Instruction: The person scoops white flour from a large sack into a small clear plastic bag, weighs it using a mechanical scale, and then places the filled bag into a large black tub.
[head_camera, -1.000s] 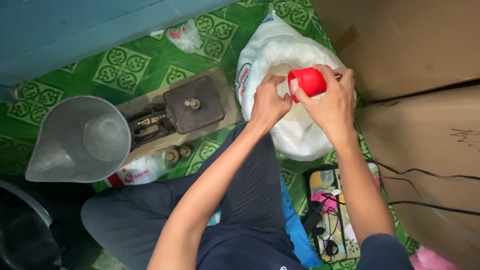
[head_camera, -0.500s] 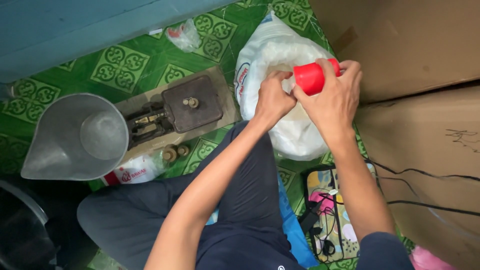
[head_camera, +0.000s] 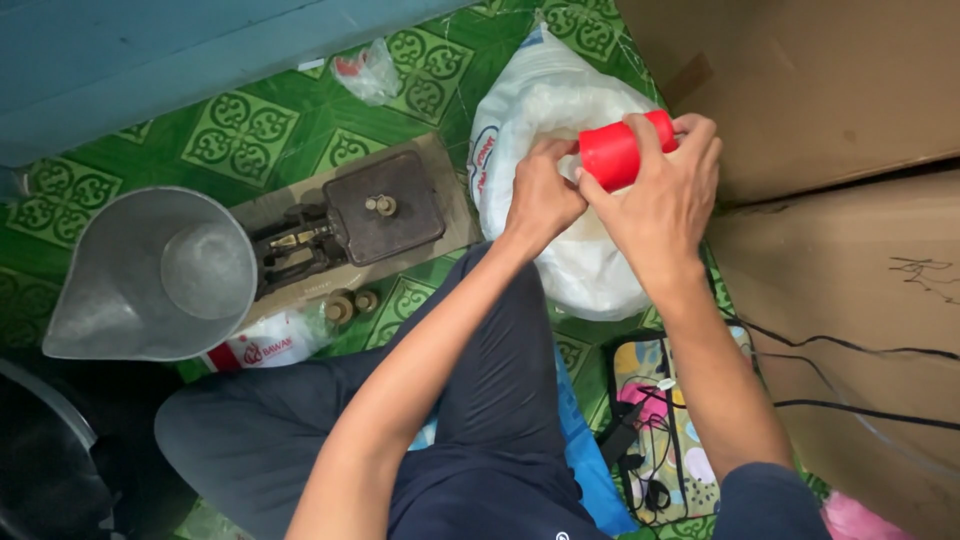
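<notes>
In the head view, the person sits on a green patterned floor (head_camera: 250, 130), hemmed in by a blue wall (head_camera: 150, 60) along the top left and by large brown cardboard boxes (head_camera: 830, 90) close along the right; the only open floor lies in the strip between the wall and the person's dark-trousered legs (head_camera: 480, 400). A big white plastic sack (head_camera: 560, 110) stands open just ahead of the knees, holding a pale white content, its far side against the boxes. To its left sits a dark metal balance scale (head_camera: 370, 210) on a wooden base, with a grey metal scoop pan (head_camera: 150, 280) on its left end, the pan showing bare metal inside. Small brass weights (head_camera: 350, 303) lie on the floor just beside the base, and a small white-and-red packet (head_camera: 265, 345) lies near the pan. A clear small bag (head_camera: 365, 70) lies near the wall. The right hand (head_camera: 660, 190) wraps its fingers closed around a red cylindrical cup (head_camera: 620, 150), held on its side above the sack's mouth. The left hand (head_camera: 540, 195) is curled with fingertips pinched at the sack's edge, touching the cup's open end. A colourful printed mat (head_camera: 665, 420) with black cables lies by the right forearm.
</notes>
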